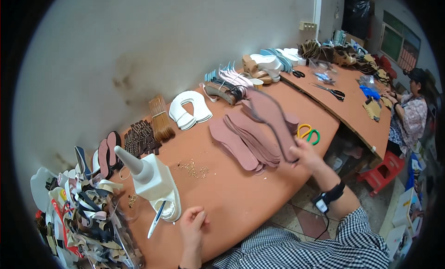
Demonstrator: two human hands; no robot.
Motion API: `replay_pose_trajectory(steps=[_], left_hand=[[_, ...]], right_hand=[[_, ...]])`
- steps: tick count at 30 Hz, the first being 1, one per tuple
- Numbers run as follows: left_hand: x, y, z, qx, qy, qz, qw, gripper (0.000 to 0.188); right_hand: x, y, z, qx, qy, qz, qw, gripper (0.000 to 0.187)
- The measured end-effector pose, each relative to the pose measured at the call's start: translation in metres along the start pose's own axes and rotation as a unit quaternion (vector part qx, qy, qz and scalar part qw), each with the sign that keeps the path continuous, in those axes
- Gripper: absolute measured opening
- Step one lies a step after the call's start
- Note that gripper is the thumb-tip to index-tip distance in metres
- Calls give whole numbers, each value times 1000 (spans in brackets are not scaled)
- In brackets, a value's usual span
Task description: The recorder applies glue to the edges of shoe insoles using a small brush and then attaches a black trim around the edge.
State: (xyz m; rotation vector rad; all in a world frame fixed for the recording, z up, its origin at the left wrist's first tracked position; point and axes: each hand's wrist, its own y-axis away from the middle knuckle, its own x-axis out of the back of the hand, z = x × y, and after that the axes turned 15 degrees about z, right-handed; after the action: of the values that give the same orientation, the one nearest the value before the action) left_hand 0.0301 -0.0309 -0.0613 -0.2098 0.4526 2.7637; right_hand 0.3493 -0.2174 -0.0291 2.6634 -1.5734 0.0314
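Note:
My right hand (306,155) grips the near end of a long mauve shoe insole (273,113) with a dark edge. That insole hangs tilted above stacked mauve insoles (243,139), slightly blurred. My left hand (194,221) hovers over the table's near edge with fingers curled and nothing visible in them. Just left of it, a slim white brush or pen (156,219) leans on the open mouth of a white glue pot (156,178) with a tall cone. Yellow-and-green-handled scissors (309,133) lie beyond my right hand.
Small gold bits (192,169) are scattered on the orange table (218,206). White cut-outs (190,109), bundled brown strips (161,118) and dark studded pieces (140,138) line the wall. A heap of scraps (92,218) fills the left. Another person (412,107) works at the far-right table; a red stool (382,172) stands below.

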Motion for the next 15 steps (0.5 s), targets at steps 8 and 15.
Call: replay_pose_trajectory(steps=[8,15], left_hand=[[77,42,12,6,-55,64,996,9],[119,94,31,-42,-105,204,972,7]], right_hand=[[116,-106,11,4,89,217,972,28],[128,-145,53,-31,94,248,964,24]])
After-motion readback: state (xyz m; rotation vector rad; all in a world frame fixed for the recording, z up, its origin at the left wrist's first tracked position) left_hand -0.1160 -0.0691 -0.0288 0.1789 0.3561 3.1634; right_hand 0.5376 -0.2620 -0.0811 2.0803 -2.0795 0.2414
